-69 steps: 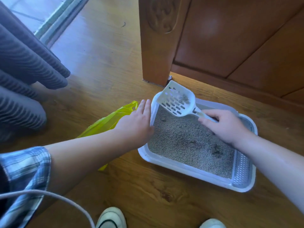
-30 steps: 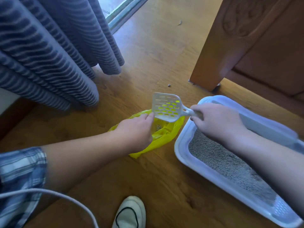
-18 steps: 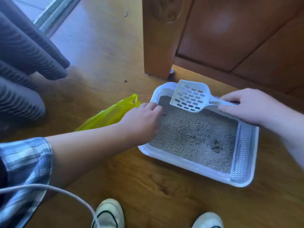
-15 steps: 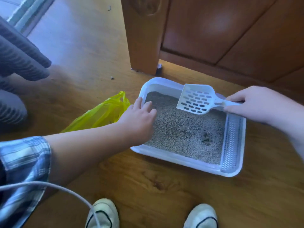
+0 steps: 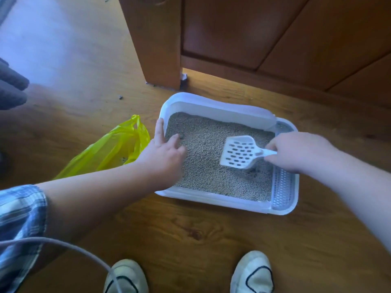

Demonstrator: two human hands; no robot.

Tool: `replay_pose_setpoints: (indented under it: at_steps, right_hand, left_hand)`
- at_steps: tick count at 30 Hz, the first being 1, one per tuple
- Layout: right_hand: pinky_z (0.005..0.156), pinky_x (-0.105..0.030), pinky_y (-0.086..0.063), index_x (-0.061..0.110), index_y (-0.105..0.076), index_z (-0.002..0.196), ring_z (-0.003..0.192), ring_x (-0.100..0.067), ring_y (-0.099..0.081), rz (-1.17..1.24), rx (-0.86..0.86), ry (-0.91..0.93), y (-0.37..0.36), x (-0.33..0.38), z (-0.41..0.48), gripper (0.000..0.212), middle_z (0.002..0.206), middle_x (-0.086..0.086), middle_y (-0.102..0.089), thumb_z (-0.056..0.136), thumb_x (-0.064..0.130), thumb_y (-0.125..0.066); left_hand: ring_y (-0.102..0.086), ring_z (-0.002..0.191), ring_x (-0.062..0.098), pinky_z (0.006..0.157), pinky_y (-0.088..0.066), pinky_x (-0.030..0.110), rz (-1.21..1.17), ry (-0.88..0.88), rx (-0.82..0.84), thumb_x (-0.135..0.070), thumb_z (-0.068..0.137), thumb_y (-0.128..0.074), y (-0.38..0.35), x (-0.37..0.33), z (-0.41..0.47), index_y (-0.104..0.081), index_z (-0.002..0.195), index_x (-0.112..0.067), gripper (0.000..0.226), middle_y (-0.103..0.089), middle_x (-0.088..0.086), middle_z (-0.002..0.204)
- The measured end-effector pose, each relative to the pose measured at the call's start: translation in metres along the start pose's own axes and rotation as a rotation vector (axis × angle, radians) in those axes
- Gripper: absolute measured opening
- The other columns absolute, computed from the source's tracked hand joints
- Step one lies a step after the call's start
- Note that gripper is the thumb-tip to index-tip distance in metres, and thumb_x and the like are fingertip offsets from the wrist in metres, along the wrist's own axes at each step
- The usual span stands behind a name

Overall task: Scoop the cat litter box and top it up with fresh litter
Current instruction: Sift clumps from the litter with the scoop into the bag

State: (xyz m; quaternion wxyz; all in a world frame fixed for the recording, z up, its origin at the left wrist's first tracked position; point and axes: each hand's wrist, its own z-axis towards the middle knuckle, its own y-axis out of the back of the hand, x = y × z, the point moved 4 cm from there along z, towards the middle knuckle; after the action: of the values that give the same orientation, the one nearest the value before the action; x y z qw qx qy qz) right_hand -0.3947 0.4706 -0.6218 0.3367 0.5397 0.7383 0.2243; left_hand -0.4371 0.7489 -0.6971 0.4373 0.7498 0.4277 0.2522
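A white litter box [image 5: 224, 200] filled with grey litter [image 5: 207, 153] sits on the wooden floor. My right hand [image 5: 298, 152] grips the handle of a white slotted scoop [image 5: 240, 152], whose blade is tilted down over the litter near the box's right side. A dark clump [image 5: 252, 172] lies just under the scoop's lower edge. My left hand [image 5: 164, 150] rests on the box's left rim with straight fingers reaching onto the litter. A small dark clump [image 5: 181, 135] lies by its fingertips. A yellow plastic bag [image 5: 110, 151] lies open on the floor left of the box.
A wooden cabinet [image 5: 254, 34] with a thick leg [image 5: 156, 43] stands right behind the box. Grey curtain folds [image 5: 10, 87] hang at the far left. My two white shoes [image 5: 251, 273] are at the bottom edge, and a grey cable [image 5: 63, 248] crosses the lower left.
The scoop was emptied over the yellow bag, then carried back over the box and lowered to the litter at the right. My left hand moved from the bag to the box's left rim.
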Motion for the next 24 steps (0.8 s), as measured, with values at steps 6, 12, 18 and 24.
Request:
replay_pose_setpoints:
  at_steps: [6, 12, 18, 24]
  right_hand:
    - [0.058, -0.028, -0.052, 0.04, -0.071, 0.094, 0.069, -0.013, -0.064, 0.223, -0.061, 0.137, 0.004, 0.058, 0.029, 0.022, 0.07, 0.013, -0.067, 0.092, 0.051, -0.053]
    - [0.056, -0.026, -0.045, 0.039, -0.072, 0.095, 0.073, -0.017, -0.063, 0.233, -0.088, 0.179, 0.004, 0.101, 0.058, 0.02, 0.075, 0.011, -0.067, 0.09, 0.049, -0.055]
    - [0.063, -0.029, -0.052, 0.044, -0.071, 0.102, 0.071, -0.012, -0.063, 0.344, -0.084, 0.248, 0.0, 0.118, 0.074, 0.02, 0.075, 0.013, -0.068, 0.09, 0.052, -0.056]
    - [0.079, -0.038, -0.057, 0.048, -0.071, 0.1, 0.082, -0.017, -0.065, 0.487, -0.068, 0.277, -0.014, 0.105, 0.072, 0.015, 0.09, 0.01, -0.073, 0.09, 0.047, -0.059]
  left_hand:
    - [-0.039, 0.133, 0.04, 0.109, -0.031, 0.065, -0.19, -0.121, -0.041, -0.026, 0.077, -0.026, 0.002, 0.017, -0.023, -0.059, 0.085, -0.01, 0.038, -0.055, 0.015, 0.125]
    - [-0.025, 0.147, 0.019, 0.104, -0.042, 0.034, -0.388, -0.087, -0.082, -0.029, 0.099, -0.046, -0.003, 0.031, -0.058, -0.044, 0.137, -0.024, 0.039, -0.006, -0.009, 0.166]
    - [-0.057, 0.121, 0.02, 0.078, -0.056, 0.041, -0.393, -0.067, -0.078, -0.045, 0.098, -0.046, -0.008, 0.04, -0.074, -0.035, 0.134, -0.035, 0.039, 0.012, -0.023, 0.162]
    - [-0.054, 0.126, 0.019, 0.083, -0.054, 0.039, -0.404, -0.064, -0.089, -0.045, 0.097, -0.046, -0.007, 0.038, -0.073, -0.034, 0.136, -0.036, 0.041, 0.012, -0.023, 0.163]
